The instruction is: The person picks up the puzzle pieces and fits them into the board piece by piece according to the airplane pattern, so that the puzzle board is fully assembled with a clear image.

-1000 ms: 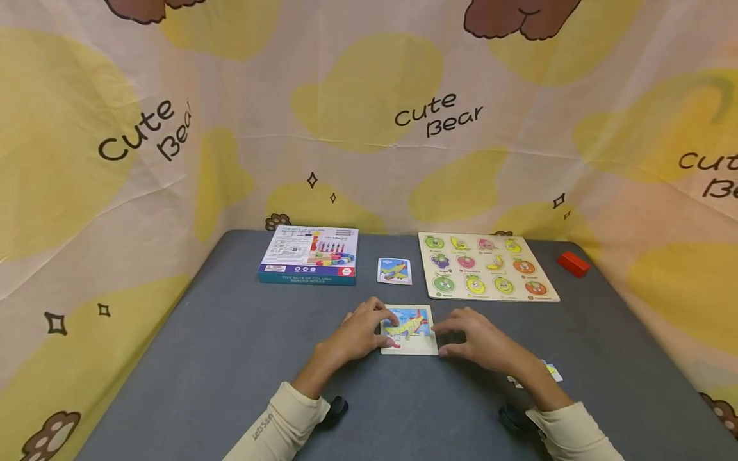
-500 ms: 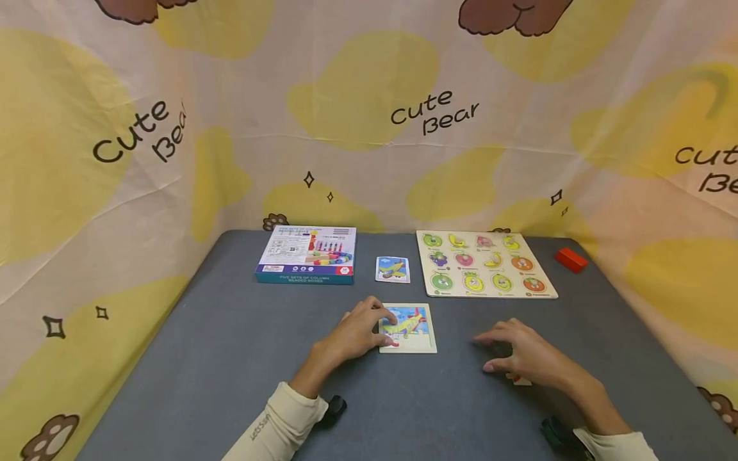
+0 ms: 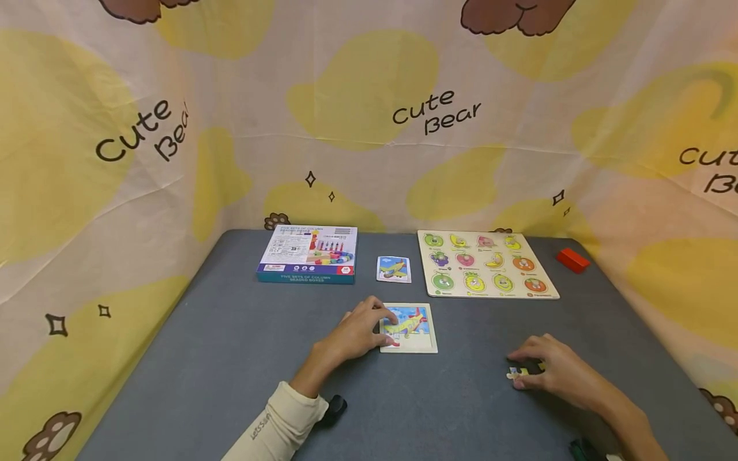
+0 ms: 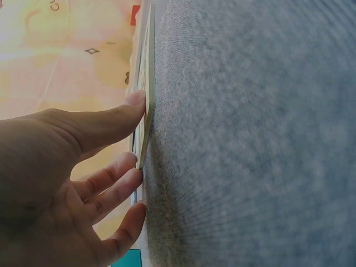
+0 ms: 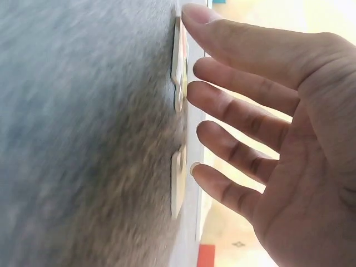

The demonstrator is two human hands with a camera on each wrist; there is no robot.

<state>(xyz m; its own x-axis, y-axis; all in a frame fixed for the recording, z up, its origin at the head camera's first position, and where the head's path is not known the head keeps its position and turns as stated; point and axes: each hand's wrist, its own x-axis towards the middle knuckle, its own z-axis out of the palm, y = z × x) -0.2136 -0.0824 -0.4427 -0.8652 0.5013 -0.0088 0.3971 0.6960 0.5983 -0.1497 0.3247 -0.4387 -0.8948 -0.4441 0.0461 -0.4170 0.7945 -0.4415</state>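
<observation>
A small jigsaw puzzle tray with a partly filled airplane picture lies in front of me. My left hand rests its thumb and fingertips on the tray's left side, over some of the picture. In the left wrist view the thumb presses on the tray's face, the other fingers loosely extended by its edge. Off to the right, my right hand is over loose jigsaw pieces, partly hiding them. In the right wrist view its spread fingertips hover close to jigsaw pieces and another jigsaw piece lying flat.
Behind the tray lies an airplane picture card. A boxed bead set is at the back left. At the back right sit a fruit puzzle board and a red block. A printed cloth hangs behind the grey table.
My right hand has moved from the tray's right edge rightward and toward me, down to the loose jigsaw pieces. The left hand has stayed on the tray.
</observation>
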